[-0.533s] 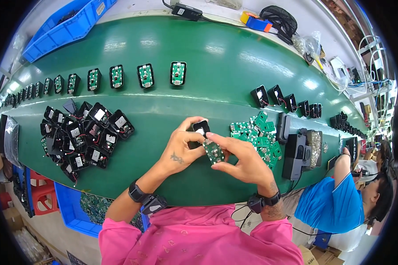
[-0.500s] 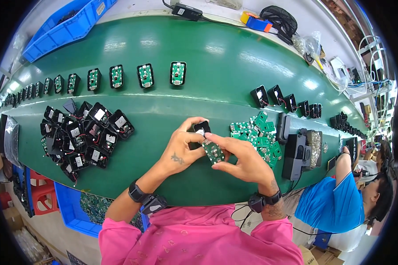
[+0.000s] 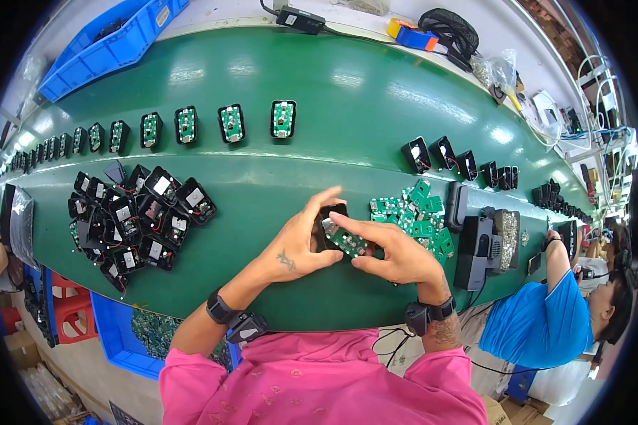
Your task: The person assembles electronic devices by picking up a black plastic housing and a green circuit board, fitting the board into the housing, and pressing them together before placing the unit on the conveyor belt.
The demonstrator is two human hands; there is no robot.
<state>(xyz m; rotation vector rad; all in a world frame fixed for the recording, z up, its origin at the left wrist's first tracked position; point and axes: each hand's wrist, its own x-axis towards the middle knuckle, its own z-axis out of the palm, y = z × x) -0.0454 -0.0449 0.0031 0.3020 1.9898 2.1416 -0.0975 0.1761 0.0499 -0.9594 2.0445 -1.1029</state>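
At the middle of the green bench (image 3: 262,191), my left hand (image 3: 289,248) wraps around a small black plastic housing (image 3: 333,210), its fingers along the left side and its thumb at the near end. My right hand (image 3: 405,258) grips a green circuit board (image 3: 351,244) between fingers and thumb. The board lies tilted over the housing's opening, its far end against it; the housing's inside is mostly hidden. Just right of my right hand lies a loose heap of green circuit boards (image 3: 422,228). To the left is a heap of black housings (image 3: 126,221) with wires.
Housings fitted with boards (image 3: 283,119) stand in a row at the far left. More open housings (image 3: 418,154) line the far right. A dark grey device (image 3: 473,253) and a tray of small metal parts (image 3: 505,239) stand right. A co-worker in blue (image 3: 539,319) sits beyond.
The board has turned and come over the housing. My left hand has opened wider around the housing, with its thumb shifted toward the near end.
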